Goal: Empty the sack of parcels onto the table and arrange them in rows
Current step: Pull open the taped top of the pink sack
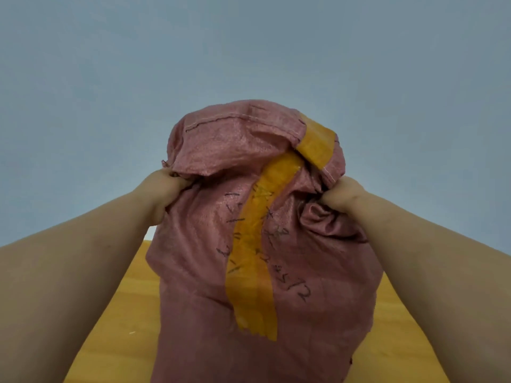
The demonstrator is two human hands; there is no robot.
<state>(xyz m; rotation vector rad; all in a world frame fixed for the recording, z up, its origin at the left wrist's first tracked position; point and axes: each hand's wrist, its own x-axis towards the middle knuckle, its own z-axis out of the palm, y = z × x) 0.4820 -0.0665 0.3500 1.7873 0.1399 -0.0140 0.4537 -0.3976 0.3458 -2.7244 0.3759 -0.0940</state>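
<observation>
Nearest the camera, two bare forearms reached up and forward from the lower corners, one on each side of a faded pink woven plastic sack (215, 258). Between and below them lay the yellow wooden table (121, 322), its surface visible on both sides of the sack's lower body. Held upright over that table, the sack filled the middle of the view, its bottom edge cut off by the frame. Down its front ran a long strip of orange-yellow packing tape (254, 286), crossed and flanked by dark handwritten marks, partly unreadable, ending in figures that looked like "72".

Higher up, the left hand (161, 193) gripped a bunch of the fabric at the sack's left side, fingers curled into the cloth and mostly buried in it. Opposite, the right hand (344, 196) pinched a gathered fold at the right side, fingers likewise closed on the weave. Above both hands, the stitched end of the sack flopped over in a rounded hump, with a second stretch of the same tape across its right shoulder.

No parcels visible; whatever sat inside stayed hidden by the cloth. Behind everything, a plain grey-blue wall (249, 45).
</observation>
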